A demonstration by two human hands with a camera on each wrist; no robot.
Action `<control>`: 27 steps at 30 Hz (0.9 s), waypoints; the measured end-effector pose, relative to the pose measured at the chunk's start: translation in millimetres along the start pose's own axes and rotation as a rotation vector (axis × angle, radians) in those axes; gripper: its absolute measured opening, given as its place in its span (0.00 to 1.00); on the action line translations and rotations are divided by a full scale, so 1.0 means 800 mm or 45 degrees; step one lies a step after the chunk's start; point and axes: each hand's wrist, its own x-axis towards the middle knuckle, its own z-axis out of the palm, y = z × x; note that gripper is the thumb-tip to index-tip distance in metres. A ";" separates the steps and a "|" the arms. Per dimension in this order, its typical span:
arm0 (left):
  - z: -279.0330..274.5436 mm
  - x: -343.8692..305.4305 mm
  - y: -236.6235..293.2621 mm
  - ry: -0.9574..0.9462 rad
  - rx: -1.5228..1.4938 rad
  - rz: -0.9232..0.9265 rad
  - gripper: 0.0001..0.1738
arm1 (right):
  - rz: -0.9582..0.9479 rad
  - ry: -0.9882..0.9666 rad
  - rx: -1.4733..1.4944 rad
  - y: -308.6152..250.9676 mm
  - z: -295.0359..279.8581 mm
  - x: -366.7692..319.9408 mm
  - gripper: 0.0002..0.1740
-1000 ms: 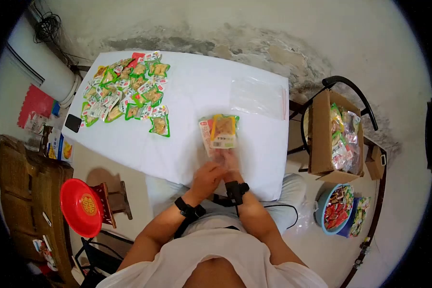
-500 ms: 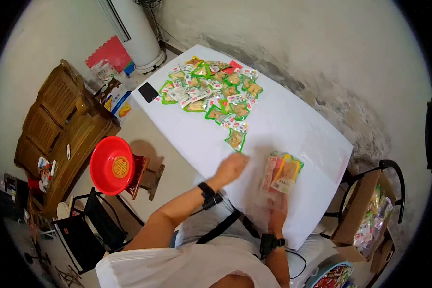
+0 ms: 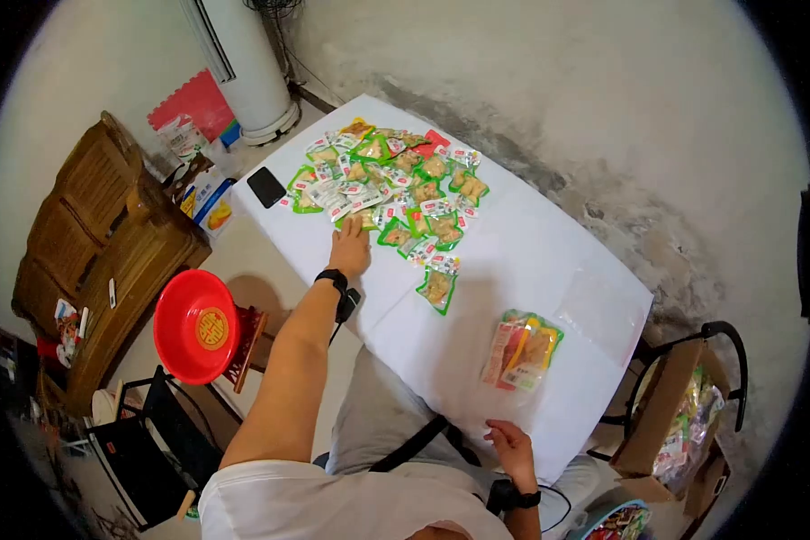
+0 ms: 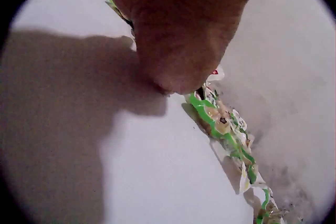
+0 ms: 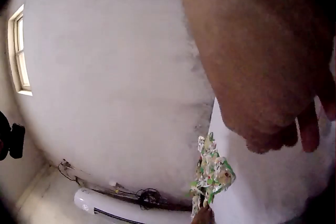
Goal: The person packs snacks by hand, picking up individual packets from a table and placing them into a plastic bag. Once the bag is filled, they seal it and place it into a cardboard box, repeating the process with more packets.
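A pile of small snack packets (image 3: 396,180) with clear fronts and green edges covers the far left of the white table. My left hand (image 3: 351,250) reaches to its near edge, fingertips at a green-edged packet (image 3: 362,219). In the left wrist view the left hand (image 4: 178,35) hides whatever lies under its fingers. Toward the right, a clear bag (image 3: 495,396) lies flat with a yellow-edged packet (image 3: 533,351) and a reddish packet (image 3: 504,346) inside. Just below the bag is my right hand (image 3: 513,450), fingers loosely bent and holding nothing.
One green-edged packet (image 3: 436,286) lies apart from the pile. A black phone (image 3: 266,187) rests at the table's left edge. Clear plastic (image 3: 598,310) lies at the right edge, near a cardboard box (image 3: 661,405) of packets on a chair. A red basin (image 3: 198,326) stands left.
Both hands were together at the bag. The left hand has since moved left to the pile. The right hand has let go of the bag, which stays on the table. The head view has turned left.
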 end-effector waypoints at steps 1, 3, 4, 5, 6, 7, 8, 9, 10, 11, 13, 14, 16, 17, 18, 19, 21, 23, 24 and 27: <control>0.000 0.000 -0.002 -0.015 0.012 0.006 0.16 | 0.003 0.007 0.001 -0.001 0.000 -0.001 0.13; 0.001 -0.008 -0.012 0.067 -0.052 0.036 0.15 | -0.039 -0.131 -0.046 -0.003 0.002 -0.003 0.12; -0.004 -0.016 -0.015 0.066 -0.050 0.038 0.15 | -0.039 -0.130 -0.043 -0.010 0.003 -0.004 0.12; -0.014 -0.026 -0.016 0.085 -0.122 0.075 0.15 | -0.020 -0.142 0.004 -0.021 0.006 -0.006 0.12; -0.021 -0.038 -0.021 0.102 -0.193 0.110 0.15 | -0.001 -0.157 0.051 -0.028 0.008 -0.008 0.12; -0.027 -0.050 -0.028 0.161 -0.241 0.174 0.16 | -0.001 -0.165 0.056 -0.027 0.009 -0.007 0.12; -0.032 -0.061 -0.034 0.159 -0.233 0.168 0.16 | -0.023 -0.163 0.010 -0.025 0.008 -0.005 0.12; -0.037 -0.074 -0.039 0.197 -0.332 0.197 0.17 | -0.046 -0.161 -0.037 -0.025 0.008 -0.004 0.12; -0.047 -0.087 -0.040 0.236 -0.431 0.224 0.18 | -0.048 -0.172 -0.035 -0.030 0.008 -0.004 0.12; -0.057 -0.100 -0.039 0.239 -0.422 0.214 0.18 | -0.006 -0.155 0.039 -0.037 0.008 -0.003 0.12; -0.079 -0.124 -0.036 0.270 -0.564 0.189 0.20 | -0.077 -0.137 0.030 -0.036 0.010 0.001 0.11; -0.088 -0.134 -0.034 0.275 -0.555 0.180 0.20 | -0.083 -0.150 0.031 -0.035 0.010 0.001 0.11; -0.104 -0.149 -0.027 0.256 -0.742 0.060 0.20 | -0.150 -0.120 0.027 -0.041 0.009 0.004 0.11; -0.111 -0.155 -0.023 0.254 -0.738 0.065 0.20 | -0.193 -0.111 0.007 -0.052 0.010 0.002 0.11; -0.117 -0.164 -0.016 0.170 -1.206 -0.038 0.20 | -0.186 -0.103 0.018 -0.059 0.012 0.003 0.11; -0.123 -0.172 -0.006 0.063 -1.673 -0.149 0.21 | -0.234 -0.095 0.047 -0.065 0.012 0.004 0.12; -0.135 -0.186 0.021 -0.111 -1.936 -0.177 0.23 | -0.362 -0.079 0.062 -0.066 0.011 0.012 0.13; -0.143 -0.199 0.051 -0.314 -2.196 -0.212 0.25 | -0.471 -0.026 -0.020 -0.083 0.005 0.015 0.18; -0.146 -0.206 0.066 -0.433 -2.270 -0.184 0.25 | -0.495 0.027 -0.087 -0.102 0.003 0.014 0.21; -0.155 -0.216 0.114 -0.733 -2.262 -0.028 0.25 | -0.790 0.405 -0.361 -0.131 -0.008 0.019 0.29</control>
